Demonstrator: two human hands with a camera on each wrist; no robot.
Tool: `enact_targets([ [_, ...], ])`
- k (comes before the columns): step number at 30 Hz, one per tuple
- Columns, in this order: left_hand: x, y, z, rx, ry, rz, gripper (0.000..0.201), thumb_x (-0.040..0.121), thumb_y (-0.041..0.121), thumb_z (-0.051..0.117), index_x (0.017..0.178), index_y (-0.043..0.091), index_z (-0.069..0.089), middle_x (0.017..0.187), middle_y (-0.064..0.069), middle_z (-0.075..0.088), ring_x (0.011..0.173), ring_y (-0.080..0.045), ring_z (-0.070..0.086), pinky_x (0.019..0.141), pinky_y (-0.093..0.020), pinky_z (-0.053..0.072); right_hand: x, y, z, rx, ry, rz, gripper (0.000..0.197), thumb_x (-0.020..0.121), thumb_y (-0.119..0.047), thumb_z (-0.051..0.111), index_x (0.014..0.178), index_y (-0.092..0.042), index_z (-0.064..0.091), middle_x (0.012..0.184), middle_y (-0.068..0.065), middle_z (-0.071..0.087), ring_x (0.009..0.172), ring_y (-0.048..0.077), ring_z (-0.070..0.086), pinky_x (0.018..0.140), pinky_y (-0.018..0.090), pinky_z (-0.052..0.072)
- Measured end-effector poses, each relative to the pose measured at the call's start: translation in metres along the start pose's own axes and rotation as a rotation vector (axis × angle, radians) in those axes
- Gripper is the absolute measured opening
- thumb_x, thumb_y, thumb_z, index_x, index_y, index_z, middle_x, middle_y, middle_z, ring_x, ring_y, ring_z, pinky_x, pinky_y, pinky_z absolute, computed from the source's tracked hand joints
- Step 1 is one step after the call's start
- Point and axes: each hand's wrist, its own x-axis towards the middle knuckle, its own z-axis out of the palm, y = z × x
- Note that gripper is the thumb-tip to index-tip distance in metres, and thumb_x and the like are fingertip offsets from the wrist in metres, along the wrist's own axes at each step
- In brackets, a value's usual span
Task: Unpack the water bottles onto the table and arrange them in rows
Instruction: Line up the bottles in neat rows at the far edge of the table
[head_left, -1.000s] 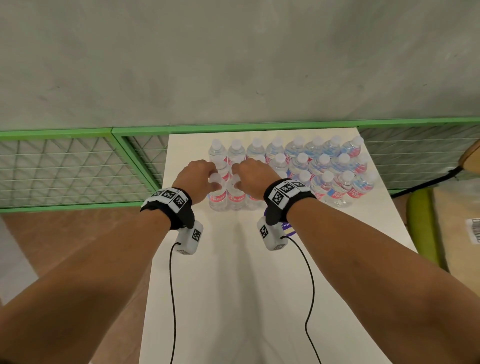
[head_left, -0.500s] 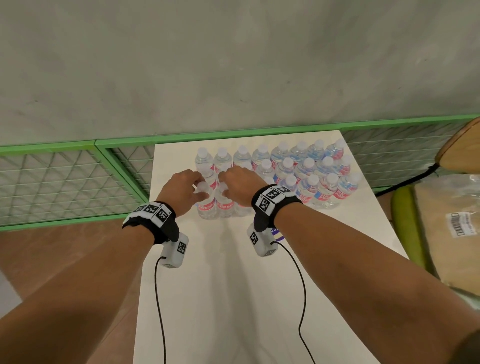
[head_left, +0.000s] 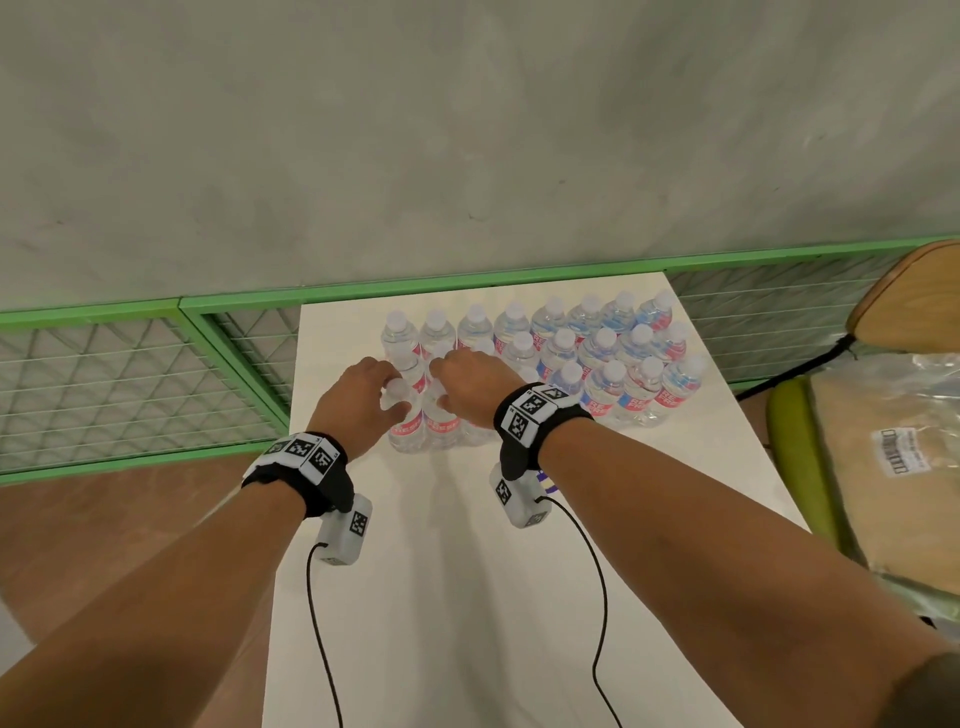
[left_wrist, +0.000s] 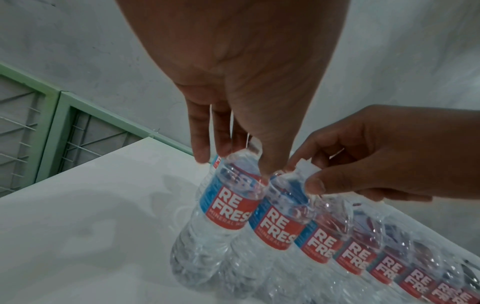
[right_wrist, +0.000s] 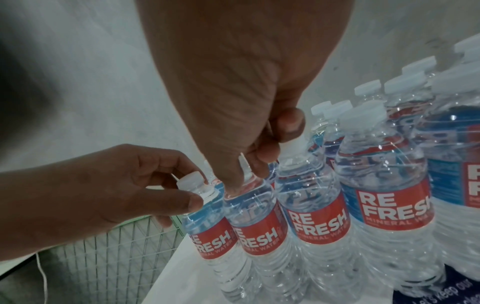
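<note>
Several clear water bottles (head_left: 602, 358) with red and blue labels and white caps stand in rows at the far end of the white table (head_left: 467, 597). My left hand (head_left: 387, 397) reaches down over the front-left bottle (left_wrist: 223, 207) and grips its neck between thumb and fingers. My right hand (head_left: 447, 387) pinches the cap of the bottle beside it (right_wrist: 257, 218). In the right wrist view, the left hand (right_wrist: 197, 191) curls round the white cap of the end bottle (right_wrist: 210, 230). In the left wrist view, the right hand (left_wrist: 309, 172) holds a cap too.
A green-framed wire mesh fence (head_left: 130, 384) runs behind and left of the table. A chair (head_left: 800, 452) with a green seat holds cardboard and plastic wrap (head_left: 893, 457) at the right. A dark blue printed sheet (right_wrist: 441, 288) lies under the near bottles. Cables hang from both wrists.
Both hands stay on the same two front-left bottles. Only the head view has drifted a little, showing more of the chair at the right.
</note>
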Motion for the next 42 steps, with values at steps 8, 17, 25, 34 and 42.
enact_targets([
  [8, -0.015, 0.006, 0.023, -0.093, 0.077, -0.091, 0.058, 0.077, 0.046, 0.077, 0.121, 0.019, 0.051, 0.114, 0.001, 0.048, 0.108, -0.023, 0.051, 0.083, -0.044, 0.051, -0.006, -0.003, 0.0, -0.042, 0.027, -0.005, 0.043, 0.089, -0.035, 0.066, 0.12, -0.009, 0.052, 0.103, 0.01, 0.056, 0.083, 0.03, 0.062, 0.06, 0.033, 0.038],
  [17, -0.039, 0.018, 0.042, -0.616, 0.267, -0.359, 0.08, 0.078, 0.055, 0.075, 0.142, 0.023, 0.039, 0.136, 0.005, 0.048, 0.124, -0.011, 0.047, 0.099, -0.032, 0.043, -0.118, 0.027, 0.017, 0.674, 0.525, 0.397, 0.038, 0.095, -0.05, 0.053, 0.13, -0.036, 0.052, 0.116, -0.011, 0.046, 0.094, 0.004, 0.057, 0.074, 0.022, 0.052],
  [25, -0.02, -0.031, 0.056, -1.367, 0.261, -0.686, 0.074, 0.096, 0.066, 0.036, 0.144, 0.011, 0.047, 0.145, -0.008, 0.052, 0.136, -0.022, 0.046, 0.114, -0.043, 0.033, -0.22, 0.219, 0.052, 1.271, 0.919, 1.007, 0.026, 0.097, -0.031, 0.052, 0.12, -0.026, 0.065, 0.116, -0.001, 0.068, 0.114, 0.024, 0.063, 0.085, 0.037, 0.056],
  [34, 0.032, -0.038, 0.077, -1.531, 0.176, -0.608, 0.061, 0.099, 0.055, 0.042, 0.15, 0.021, 0.041, 0.152, -0.001, 0.046, 0.141, -0.027, 0.04, 0.11, -0.052, 0.03, -0.129, 0.332, 0.073, 1.856, 0.322, 0.745, 0.063, 0.085, -0.074, 0.05, 0.142, -0.05, 0.041, 0.151, -0.013, 0.042, 0.136, 0.014, 0.046, 0.107, 0.05, 0.039],
  [42, 0.034, -0.005, 0.077, -1.554, 0.038, -0.633, 0.056, 0.101, 0.054, 0.037, 0.146, 0.023, 0.047, 0.149, -0.011, 0.048, 0.138, -0.034, 0.043, 0.116, -0.055, 0.027, -0.119, 0.308, 0.069, 2.291, 0.015, 0.641, 0.079, 0.089, -0.075, 0.039, 0.153, -0.03, 0.029, 0.159, 0.008, 0.029, 0.147, 0.035, 0.024, 0.12, 0.056, 0.007],
])
